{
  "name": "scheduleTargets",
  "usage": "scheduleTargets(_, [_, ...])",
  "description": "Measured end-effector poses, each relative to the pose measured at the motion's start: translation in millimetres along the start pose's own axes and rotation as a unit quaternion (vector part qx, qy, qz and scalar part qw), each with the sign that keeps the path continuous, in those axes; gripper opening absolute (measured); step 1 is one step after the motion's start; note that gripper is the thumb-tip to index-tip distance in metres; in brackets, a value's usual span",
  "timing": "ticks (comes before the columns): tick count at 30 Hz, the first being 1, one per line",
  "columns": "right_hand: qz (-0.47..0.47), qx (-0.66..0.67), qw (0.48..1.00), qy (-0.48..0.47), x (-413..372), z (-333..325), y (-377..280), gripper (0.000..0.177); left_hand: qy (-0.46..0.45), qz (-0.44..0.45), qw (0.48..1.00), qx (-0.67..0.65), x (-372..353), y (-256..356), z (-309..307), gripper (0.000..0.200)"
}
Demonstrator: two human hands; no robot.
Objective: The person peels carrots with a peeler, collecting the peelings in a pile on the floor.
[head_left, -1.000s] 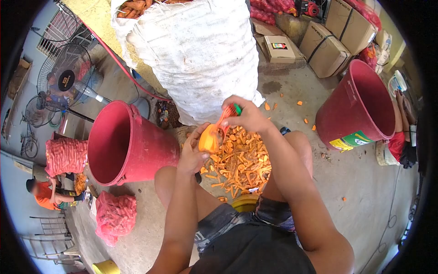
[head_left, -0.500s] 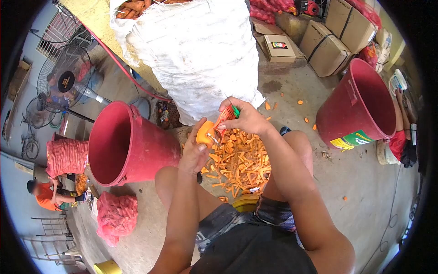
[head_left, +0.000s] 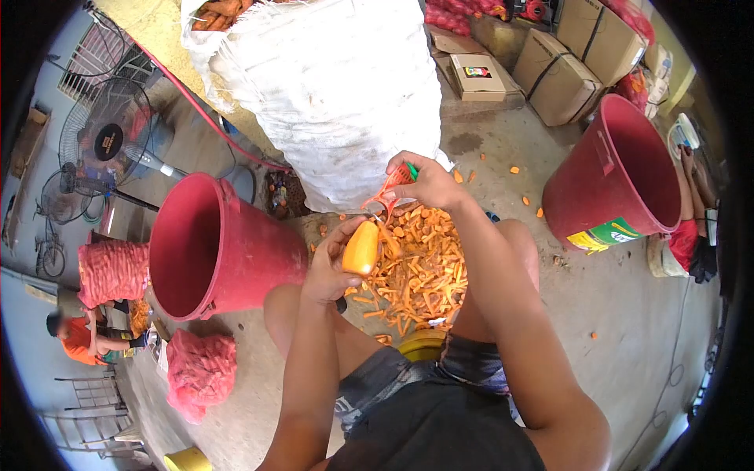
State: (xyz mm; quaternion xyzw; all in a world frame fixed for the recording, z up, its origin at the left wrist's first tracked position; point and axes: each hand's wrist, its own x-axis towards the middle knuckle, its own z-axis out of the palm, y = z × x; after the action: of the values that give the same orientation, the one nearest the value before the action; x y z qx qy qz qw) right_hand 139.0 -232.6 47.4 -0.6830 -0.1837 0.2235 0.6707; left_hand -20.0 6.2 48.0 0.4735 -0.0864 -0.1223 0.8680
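Observation:
A thick, smooth orange carrot (head_left: 360,250) rests in my left hand (head_left: 326,271), its fingers and thumb wrapped round it with the broad end toward me. My right hand (head_left: 430,185) grips a red-orange peeler (head_left: 388,190) with a bit of green at its handle end. The peeler's head is close to the far tip of the carrot. Beneath both hands, between my knees, spreads a heap of orange peelings and cut carrot pieces (head_left: 420,271). The rim of a yellow container (head_left: 421,346) shows at the near side of that heap.
A tall white sack (head_left: 338,94) of carrots stands in front. Red bins flank me, one at left (head_left: 259,251) and one at right (head_left: 577,184). Cardboard boxes (head_left: 554,78) stand at back right. A pink net bag (head_left: 200,369), a fan (head_left: 110,141) and a seated person (head_left: 78,339) are at left.
The carrot has turned in my left hand, from pointing end-on to lying lengthwise, and is slightly lower. My right hand with the peeler has moved up and right, off the carrot's side.

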Motion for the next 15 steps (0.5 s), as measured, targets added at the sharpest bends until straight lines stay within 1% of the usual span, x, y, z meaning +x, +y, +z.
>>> scheduleTargets(1, [-0.007,-0.061,0.998,0.031,3,-2,3,0.035,0.000,-0.001,1.000,0.000,1,-3,-4,0.112])
scheduleTargets(2, [0.016,-0.027,0.999,0.027,5,-3,7,0.035,0.000,-0.001,0.999,-0.035,3,-7,-12,0.112])
scheduleTargets(3, [0.015,-0.027,0.999,0.025,3,0,3,0.035,0.000,0.000,0.998,-0.069,5,-8,-14,0.112])
scheduleTargets(4, [0.025,0.011,0.999,0.021,0,4,-2,0.036,0.003,0.003,0.998,-0.069,8,-9,-18,0.112])
scheduleTargets(5, [0.035,0.048,0.998,0.016,-3,9,-6,0.036,0.042,0.016,0.996,-0.075,12,-10,-21,0.109])
scheduleTargets(6, [0.035,0.048,0.998,0.014,-6,14,-8,0.036,0.081,0.028,0.993,-0.081,14,-11,-20,0.106])
scheduleTargets(8, [-0.110,-0.039,0.993,-0.011,-12,23,-14,0.038,0.092,0.031,0.994,-0.057,16,-12,-18,0.104])
scheduleTargets(10, [-0.109,-0.037,0.993,-0.024,-16,27,-17,0.040,0.099,0.030,0.994,-0.033,18,-13,-14,0.103])
scheduleTargets(12, [-0.110,-0.033,0.992,-0.042,-18,26,-20,0.043,0.082,0.025,0.996,-0.019,17,-14,-10,0.102])
scheduleTargets(13, [-0.110,-0.032,0.993,-0.041,-17,24,-19,0.043,0.081,0.025,0.996,-0.019,16,-13,-9,0.102])
scheduleTargets(15, [-0.114,-0.053,0.992,-0.014,-13,16,-12,0.041,0.050,0.003,0.998,-0.040,13,-12,-7,0.104])
